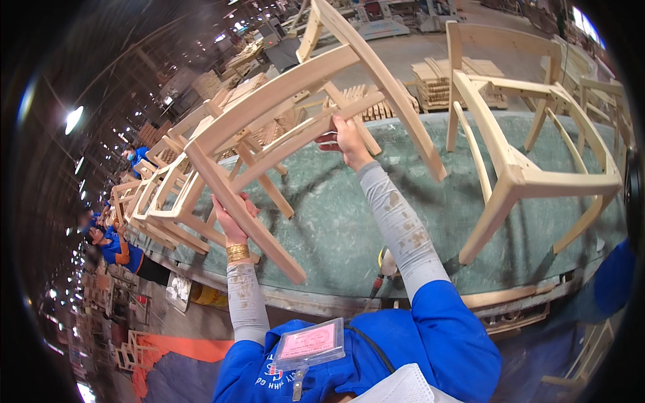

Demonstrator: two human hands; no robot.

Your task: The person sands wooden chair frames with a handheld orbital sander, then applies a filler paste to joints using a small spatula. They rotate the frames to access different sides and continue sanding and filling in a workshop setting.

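A bare wooden chair frame [275, 101] stands tilted over the green-topped table [329, 242], held in both my hands. My left hand [234, 218] is closed around its near left post, just below the crossrail. Farther up and to the right, my right hand [347, 140] grips the lower crossrail from beneath, near its middle. Whether the post ends touch the tabletop, I cannot tell. Another seatless chair frame [492, 218] stands upright on the table to the right, apart from my hands.
Several chair frames [178, 195] are lined up along the left. A tool [378, 283] with red and yellow parts lies by the table's near edge, partly hidden by my right arm. Stacked wooden pieces [457, 84] lie beyond the table. A co-worker in blue [124, 252] is at far left.
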